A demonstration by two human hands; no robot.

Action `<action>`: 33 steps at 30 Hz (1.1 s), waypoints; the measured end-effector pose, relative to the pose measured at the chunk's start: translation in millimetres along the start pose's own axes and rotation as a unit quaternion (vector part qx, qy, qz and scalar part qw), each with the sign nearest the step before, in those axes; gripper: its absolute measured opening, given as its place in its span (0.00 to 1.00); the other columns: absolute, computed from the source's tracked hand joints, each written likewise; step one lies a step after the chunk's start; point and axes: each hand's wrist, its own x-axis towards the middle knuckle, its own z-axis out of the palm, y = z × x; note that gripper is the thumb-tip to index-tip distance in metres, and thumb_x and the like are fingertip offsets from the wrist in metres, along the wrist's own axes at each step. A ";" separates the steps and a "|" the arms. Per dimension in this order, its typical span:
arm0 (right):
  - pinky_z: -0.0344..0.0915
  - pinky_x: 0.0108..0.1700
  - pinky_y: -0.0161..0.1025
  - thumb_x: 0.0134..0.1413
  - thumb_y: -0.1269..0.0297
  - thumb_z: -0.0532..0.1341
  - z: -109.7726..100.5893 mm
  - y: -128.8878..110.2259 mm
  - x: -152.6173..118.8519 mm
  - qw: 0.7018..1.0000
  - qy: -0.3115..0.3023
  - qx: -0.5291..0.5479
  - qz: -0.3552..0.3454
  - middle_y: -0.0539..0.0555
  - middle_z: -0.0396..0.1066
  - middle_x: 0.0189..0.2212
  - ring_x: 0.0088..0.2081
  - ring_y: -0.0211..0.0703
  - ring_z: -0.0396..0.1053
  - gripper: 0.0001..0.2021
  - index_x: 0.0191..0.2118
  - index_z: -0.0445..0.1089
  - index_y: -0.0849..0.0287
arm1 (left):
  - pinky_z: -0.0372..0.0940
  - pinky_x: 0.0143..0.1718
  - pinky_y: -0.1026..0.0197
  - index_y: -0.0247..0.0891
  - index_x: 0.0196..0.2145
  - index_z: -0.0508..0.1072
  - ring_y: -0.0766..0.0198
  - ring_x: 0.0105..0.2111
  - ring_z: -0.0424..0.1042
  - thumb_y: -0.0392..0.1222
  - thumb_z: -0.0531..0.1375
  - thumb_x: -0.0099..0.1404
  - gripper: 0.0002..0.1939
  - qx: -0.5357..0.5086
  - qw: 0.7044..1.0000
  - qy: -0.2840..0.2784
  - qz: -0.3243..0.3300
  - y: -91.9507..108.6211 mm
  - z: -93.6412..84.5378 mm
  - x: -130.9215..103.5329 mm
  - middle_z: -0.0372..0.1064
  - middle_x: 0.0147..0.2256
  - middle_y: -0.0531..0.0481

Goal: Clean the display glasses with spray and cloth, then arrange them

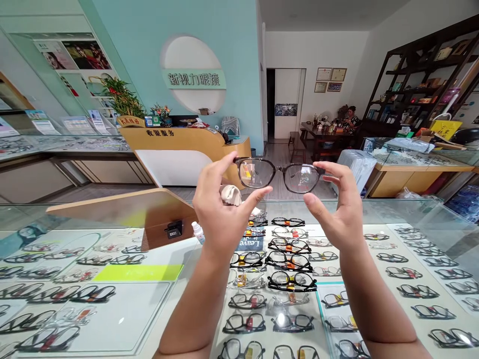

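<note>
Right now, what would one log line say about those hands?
left hand: holds eyeglasses, pale cloth | right hand: holds eyeglasses' other side | eyeglasses: raised over display counter

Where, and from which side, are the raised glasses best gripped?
Probably by the outer ends of the raised glasses, the left hand coming from the left and the right hand from the right. They are held broadside to the camera, stretching sideways, so the ends offer a hold clear of the lenses.

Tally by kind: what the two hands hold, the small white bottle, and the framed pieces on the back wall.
Eyeglasses held up: 1
Pale cloth: 1
White bottle: 1
Framed pieces: 4
Total: 7
</note>
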 end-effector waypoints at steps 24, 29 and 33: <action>0.76 0.59 0.56 0.67 0.49 0.75 0.7 4.5 1.3 0.997 0.056 -0.038 0.042 0.58 0.82 0.56 0.54 0.54 0.80 0.25 0.64 0.77 0.51 | 0.73 0.57 0.49 0.45 0.61 0.83 0.50 0.53 0.81 0.64 0.77 0.65 0.34 -0.033 0.989 -0.063 -0.128 7.3 3.5 -6.6 0.83 0.53 0.45; 0.78 0.57 0.56 0.66 0.48 0.76 -2.4 5.2 3.1 0.996 0.053 -0.051 0.042 0.57 0.83 0.53 0.51 0.53 0.81 0.24 0.61 0.79 0.52 | 0.74 0.52 0.51 0.42 0.59 0.83 0.50 0.50 0.82 0.68 0.75 0.65 0.34 -0.002 0.989 -0.089 -0.121 9.0 1.9 -3.5 0.83 0.50 0.45; 0.79 0.54 0.55 0.66 0.48 0.76 -2.2 6.6 3.2 0.996 0.052 -0.058 0.042 0.57 0.83 0.53 0.50 0.53 0.81 0.24 0.61 0.79 0.53 | 0.74 0.49 0.52 0.41 0.58 0.83 0.52 0.46 0.81 0.69 0.73 0.66 0.34 0.008 0.989 -0.092 -0.116 9.2 1.9 -3.0 0.83 0.48 0.45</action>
